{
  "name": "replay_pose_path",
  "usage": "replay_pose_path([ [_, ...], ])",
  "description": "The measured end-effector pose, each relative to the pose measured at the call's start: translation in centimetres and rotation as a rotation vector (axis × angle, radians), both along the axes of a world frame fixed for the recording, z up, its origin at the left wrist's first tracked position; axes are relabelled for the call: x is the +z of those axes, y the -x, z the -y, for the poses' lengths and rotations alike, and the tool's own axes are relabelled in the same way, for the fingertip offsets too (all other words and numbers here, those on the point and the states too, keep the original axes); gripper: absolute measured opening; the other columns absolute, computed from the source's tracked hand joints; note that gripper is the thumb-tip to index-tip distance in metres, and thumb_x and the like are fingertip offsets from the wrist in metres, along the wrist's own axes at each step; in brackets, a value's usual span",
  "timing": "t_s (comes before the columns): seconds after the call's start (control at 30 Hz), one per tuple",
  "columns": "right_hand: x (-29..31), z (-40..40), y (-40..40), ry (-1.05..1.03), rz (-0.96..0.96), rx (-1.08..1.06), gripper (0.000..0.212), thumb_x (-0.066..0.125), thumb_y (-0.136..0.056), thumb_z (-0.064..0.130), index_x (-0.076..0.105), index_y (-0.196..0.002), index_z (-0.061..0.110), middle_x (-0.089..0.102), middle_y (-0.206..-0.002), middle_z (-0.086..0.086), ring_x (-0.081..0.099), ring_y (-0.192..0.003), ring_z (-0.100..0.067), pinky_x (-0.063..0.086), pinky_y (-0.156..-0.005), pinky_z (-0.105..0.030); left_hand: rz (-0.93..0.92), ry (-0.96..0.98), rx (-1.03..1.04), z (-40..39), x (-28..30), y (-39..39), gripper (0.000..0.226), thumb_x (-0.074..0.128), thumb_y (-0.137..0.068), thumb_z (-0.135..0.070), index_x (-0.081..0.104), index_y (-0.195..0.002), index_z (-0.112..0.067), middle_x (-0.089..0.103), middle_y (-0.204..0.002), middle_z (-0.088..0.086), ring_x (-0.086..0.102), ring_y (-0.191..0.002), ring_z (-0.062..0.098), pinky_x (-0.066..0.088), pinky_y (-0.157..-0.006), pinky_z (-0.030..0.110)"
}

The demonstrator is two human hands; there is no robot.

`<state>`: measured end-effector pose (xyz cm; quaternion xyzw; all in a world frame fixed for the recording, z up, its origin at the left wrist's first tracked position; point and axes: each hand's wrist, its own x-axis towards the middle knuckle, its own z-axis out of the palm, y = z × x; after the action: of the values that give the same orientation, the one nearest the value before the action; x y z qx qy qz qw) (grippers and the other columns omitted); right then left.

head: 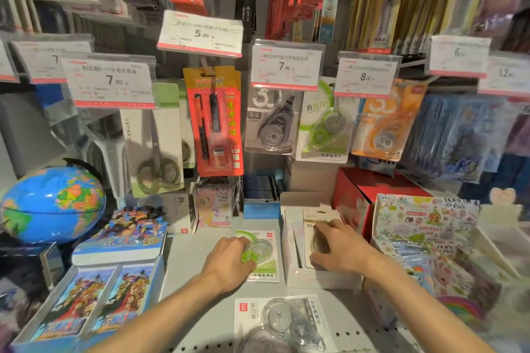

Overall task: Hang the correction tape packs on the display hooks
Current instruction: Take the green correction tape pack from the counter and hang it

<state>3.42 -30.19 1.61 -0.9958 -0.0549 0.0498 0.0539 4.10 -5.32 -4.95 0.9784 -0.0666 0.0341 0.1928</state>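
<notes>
Nearest you, at 6 o'clock on the grey perforated shelf (189, 272), lies a clear-and-grey correction tape pack on white card (282, 324), untouched. Beyond it your left hand (229, 262) curls its fingers onto the green correction tape pack (262, 256) lying flat on the shelf at 12 o'clock, while your right hand (341, 248), at 1 o'clock, grips a beige-carded correction tape pack (311, 226) standing in the white open cardboard box (321, 278). Farther off at 12 o'clock, grey (271, 123), green (324, 123) and orange (385, 126) correction tape packs hang on the display hooks under the white price tags (286, 64).
</notes>
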Motion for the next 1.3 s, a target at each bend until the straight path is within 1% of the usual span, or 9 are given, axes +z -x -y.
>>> replay_pose_path([
  [0.1, 0.1, 0.0, 0.3, -0.035, 0.023, 0.003, 0.081, 0.060, -0.085, 0.057, 0.034, -0.153, 0.023, 0.042, -0.148, -0.009, 0.041, -0.137, -0.032, 0.037, -0.112, -0.041, 0.060, 0.077, 0.012, -1.0, 0.2, 0.2, 0.031, 0.063, -0.088, -0.033, 0.065, -0.115, -0.018, 0.069, -0.111, 0.002, 0.059, -0.108, 0.025, 0.049, -0.088, 0.037],
  [0.3, 0.5, -2.0, 0.6, -0.177, 0.226, 0.071, 0.057, 0.057, -0.093, 0.049, 0.053, -0.141, 0.018, 0.049, -0.147, -0.006, 0.044, -0.136, -0.026, 0.036, -0.112, -0.034, 0.243, 0.234, 0.031, -3.5, 2.5, 2.0, 0.051, 0.067, -0.091, -0.036, 0.057, -0.138, -0.018, 0.061, -0.138, -0.003, 0.053, -0.128, 0.017, 0.037, -0.108, 0.029],
  [0.4, 1.4, -4.7, 1.1, -0.419, 0.208, 0.035, 0.055, 0.059, -0.094, 0.050, 0.056, -0.140, 0.020, 0.061, -0.136, 0.002, 0.060, -0.120, -0.016, 0.044, -0.103, -0.029, 0.307, 0.365, -0.006, -3.8, 4.0, 3.5, 0.050, 0.070, -0.090, -0.036, 0.058, -0.137, -0.022, 0.058, -0.136, -0.009, 0.050, -0.129, 0.010, 0.036, -0.110, 0.027],
  [0.57, 3.0, -7.8, 2.5, -1.103, -0.023, -0.107, 0.048, 0.066, -0.096, 0.034, 0.052, -0.137, 0.013, 0.078, -0.084, 0.006, 0.076, -0.079, -0.011, 0.062, -0.082, -0.036, 0.398, 0.458, -0.108, -3.1, 6.0, 5.4, 0.044, 0.073, -0.088, -0.036, 0.061, -0.130, -0.032, 0.050, -0.117, -0.036, 0.052, -0.118, 0.001, 0.039, -0.097, 0.017],
  [0.73, 4.5, -6.6, 4.4, -1.367, -0.014, -0.155, 0.031, 0.068, -0.093, 0.009, 0.057, -0.121, 0.016, 0.081, -0.097, -0.001, 0.078, -0.086, -0.023, 0.062, -0.084, -0.046, 0.449, 0.514, -0.215, -1.1, 7.0, 5.8, 0.042, 0.077, -0.085, -0.035, 0.063, -0.125, -0.037, 0.049, -0.115, -0.038, 0.046, -0.114, -0.015, 0.033, -0.090, -0.002],
  [0.87, 6.3, -3.3, 6.1, -1.387, 0.068, -0.099, 0.036, 0.068, -0.092, 0.003, 0.057, -0.124, 0.018, 0.080, -0.101, -0.003, 0.076, -0.095, -0.031, 0.056, -0.091, -0.059, 0.504, 0.513, -0.305, 1.9, 8.5, 6.1, 0.041, 0.079, -0.082, -0.038, 0.066, -0.121, -0.034, 0.055, -0.115, -0.035, 0.047, -0.119, -0.010, 0.031, -0.093, -0.001],
  [1.0, 8.5, 1.9, 7.0, -1.384, 0.127, -0.026, 0.047, 0.069, -0.091, 0.003, 0.054, -0.130, 0.024, 0.079, -0.109, 0.002, 0.076, -0.097, -0.019, 0.059, -0.075, -0.037, 0.633, 0.433, -0.380, 5.7, 12.0, 6.5, 0.039, 0.064, -0.084, -0.055, 0.066, -0.116, -0.032, 0.058, -0.113, -0.029, 0.056, -0.110, -0.001, 0.044, -0.097, 0.020],
  [1.13, 11.0, 7.2, 6.8, -1.335, 0.237, 0.041, 0.050, 0.071, -0.089, 0.003, 0.056, -0.132, 0.023, 0.079, -0.107, 0.004, 0.076, -0.096, -0.016, 0.061, -0.079, -0.037, 1.003, 0.185, -0.371, 8.8, 17.1, 6.5, 0.027, 0.069, -0.090, -0.034, 0.068, -0.109, -0.015, 0.065, -0.108, -0.005, 0.062, -0.101, 0.015, 0.055, -0.082, 0.037],
  [1.3, 13.5, 11.5, 6.0, -1.332, 0.260, 0.141, 0.041, 0.070, -0.092, 0.011, 0.056, -0.128, 0.026, 0.078, -0.107, 0.010, 0.076, -0.093, -0.011, 0.058, -0.076, -0.031, 1.243, -0.262, -0.225, 10.5, 23.4, 5.8, 0.042, 0.077, -0.081, -0.020, 0.065, -0.120, -0.006, 0.062, -0.122, 0.014, 0.058, -0.108, 0.032, 0.050, -0.085, 0.043],
])
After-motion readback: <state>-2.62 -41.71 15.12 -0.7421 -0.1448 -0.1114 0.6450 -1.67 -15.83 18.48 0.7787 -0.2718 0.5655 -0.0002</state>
